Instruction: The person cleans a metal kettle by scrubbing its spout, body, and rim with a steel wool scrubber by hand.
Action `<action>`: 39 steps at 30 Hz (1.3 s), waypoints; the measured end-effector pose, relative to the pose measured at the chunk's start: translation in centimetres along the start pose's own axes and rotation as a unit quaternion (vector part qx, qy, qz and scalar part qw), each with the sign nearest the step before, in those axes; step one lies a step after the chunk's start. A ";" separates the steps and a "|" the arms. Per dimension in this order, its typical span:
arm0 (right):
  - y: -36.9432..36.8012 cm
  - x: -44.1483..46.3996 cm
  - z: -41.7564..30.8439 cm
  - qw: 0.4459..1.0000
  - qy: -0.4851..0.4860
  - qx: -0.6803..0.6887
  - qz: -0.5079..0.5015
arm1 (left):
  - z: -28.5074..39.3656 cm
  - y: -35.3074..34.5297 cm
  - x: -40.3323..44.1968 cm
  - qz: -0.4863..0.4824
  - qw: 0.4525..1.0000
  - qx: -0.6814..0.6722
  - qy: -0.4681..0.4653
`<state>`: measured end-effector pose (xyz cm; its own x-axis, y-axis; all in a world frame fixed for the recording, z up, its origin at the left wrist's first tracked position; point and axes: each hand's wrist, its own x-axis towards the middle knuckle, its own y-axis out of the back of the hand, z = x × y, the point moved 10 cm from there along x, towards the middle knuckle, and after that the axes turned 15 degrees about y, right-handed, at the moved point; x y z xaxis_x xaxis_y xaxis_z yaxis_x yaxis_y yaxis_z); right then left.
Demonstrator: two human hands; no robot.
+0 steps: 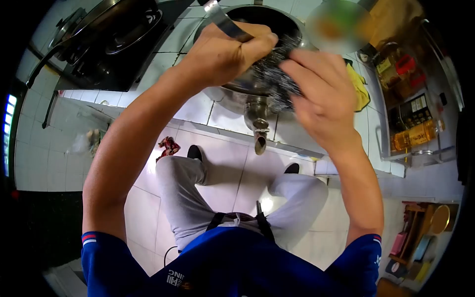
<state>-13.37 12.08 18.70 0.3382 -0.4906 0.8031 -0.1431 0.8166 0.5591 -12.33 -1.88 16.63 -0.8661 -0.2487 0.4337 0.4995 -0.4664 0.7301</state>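
Note:
My left hand (222, 52) is wrapped around a flat, shiny metal strip (226, 24) that looks like a utensil handle; its far end is out of sight. My right hand (324, 91), slightly blurred, has its fingers closed on a silvery steel wool scourer (277, 74). The scourer lies between my two hands. Directly beneath them, a round steel pot (232, 101) with a dark inside stands on the white tiled counter (195, 106). A short metal spout (257, 119) juts from the pot toward me, over the counter's edge.
To the left, a black stove (116, 59) carries a large pan (94, 24) whose handle sticks out. A yellow cloth (358, 86) lies right of the pot, near a blurred round item (339, 24). Bottles (413, 136) fill a rack at right. A patterned red cloth (168, 147) is on the floor.

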 end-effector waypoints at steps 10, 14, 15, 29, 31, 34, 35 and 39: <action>-0.4 0.4 0.2 0.999 0.004 0.023 -0.025 | 0.7 0.5 -0.2 0.010 0.997 0.009 -0.072; 0.2 -0.3 3.8 0.998 -0.043 -0.042 -0.031 | 0.6 0.3 -0.3 -0.001 0.998 0.013 -0.066; -0.3 0.3 1.6 0.999 -0.029 -0.020 -0.019 | 0.6 0.2 0.1 0.002 0.997 0.011 -0.070; -0.1 0.6 0.3 1.000 -0.008 0.007 -0.018 | -1.7 -0.5 0.6 0.003 0.998 -0.030 0.053; 0.5 -0.3 3.4 0.999 -0.029 -0.024 -0.026 | -1.2 -0.4 0.6 -0.012 0.998 -0.019 0.065; -0.5 0.4 -0.5 0.999 0.018 -0.002 -0.038 | -1.5 0.0 0.7 -0.001 0.997 -0.021 0.077; -0.3 0.2 0.0 0.999 0.008 -0.014 -0.048 | -1.4 -0.3 0.9 -0.009 0.998 -0.028 0.057; 0.6 -0.8 3.5 0.994 -0.052 -0.061 -0.076 | -0.8 -0.4 0.5 -0.048 0.997 0.018 0.066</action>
<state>-17.01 11.88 19.15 0.2477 -0.6352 0.7316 0.0182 0.7580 0.6520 -13.04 -2.49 16.10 -0.9041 -0.3143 0.2894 0.4121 -0.4629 0.7848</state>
